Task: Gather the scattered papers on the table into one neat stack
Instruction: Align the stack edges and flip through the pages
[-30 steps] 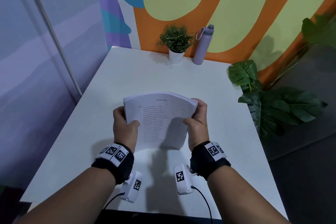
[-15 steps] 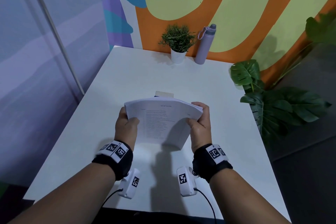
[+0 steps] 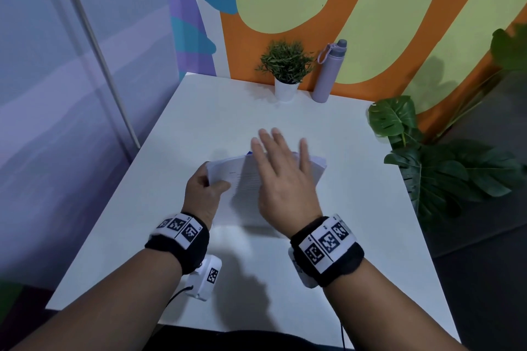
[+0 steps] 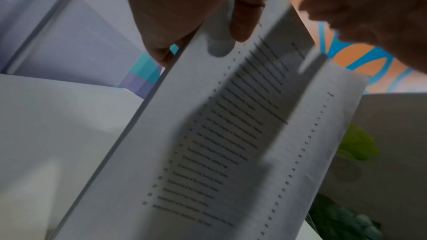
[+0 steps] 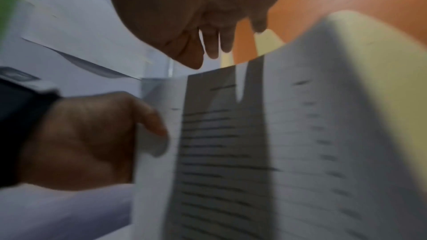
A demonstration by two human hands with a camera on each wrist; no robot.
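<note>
A thick stack of printed white papers is held tilted over the middle of the white table. My left hand grips its left edge, thumb on the top sheet and fingers behind; the left wrist view shows that thumb on the printed page. My right hand hovers flat above the stack with fingers spread and straight, holding nothing. In the right wrist view the right hand's fingers hang over the stack's top edge, blurred by motion.
A small potted plant and a lilac water bottle stand at the table's far edge against the painted wall. Large green leaves reach in beside the right edge. A slanted pole stands on the left.
My right hand has let go of the stack's right edge and now spreads open above the papers. The left hand still grips the left edge, and the stack has tipped further away.
</note>
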